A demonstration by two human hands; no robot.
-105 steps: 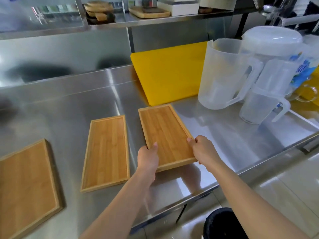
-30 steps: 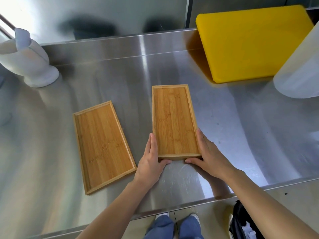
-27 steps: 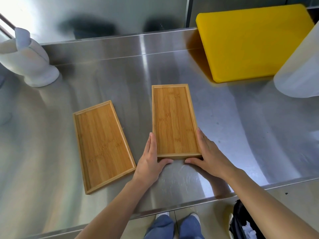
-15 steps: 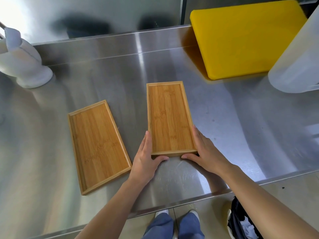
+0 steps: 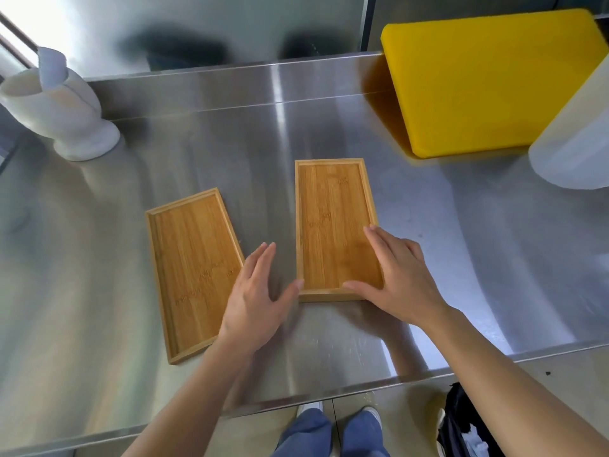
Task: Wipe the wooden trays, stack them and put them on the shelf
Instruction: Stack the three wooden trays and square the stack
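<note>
Two wooden trays lie flat on the steel counter (image 5: 461, 258). The right tray (image 5: 329, 212) lies lengthwise away from me in the middle. The left tray (image 5: 188, 258) sits angled beside it. My right hand (image 5: 398, 278) rests open over the right tray's near right corner, thumb along its near edge. My left hand (image 5: 260, 298) hovers open in the gap between the two trays, its thumb tip close to the right tray's near left corner. Neither hand grips a tray.
A yellow cutting board (image 5: 487, 80) leans against the back wall at the right. A translucent plastic jug (image 5: 576, 133) stands at the right edge. A white mortar with pestle (image 5: 59, 107) stands at the back left. A black bin (image 5: 468, 427) sits on the floor below.
Both hands have let go of the right tray's near end. My left hand has moved left into the gap; my right hand has lifted onto the tray's corner.
</note>
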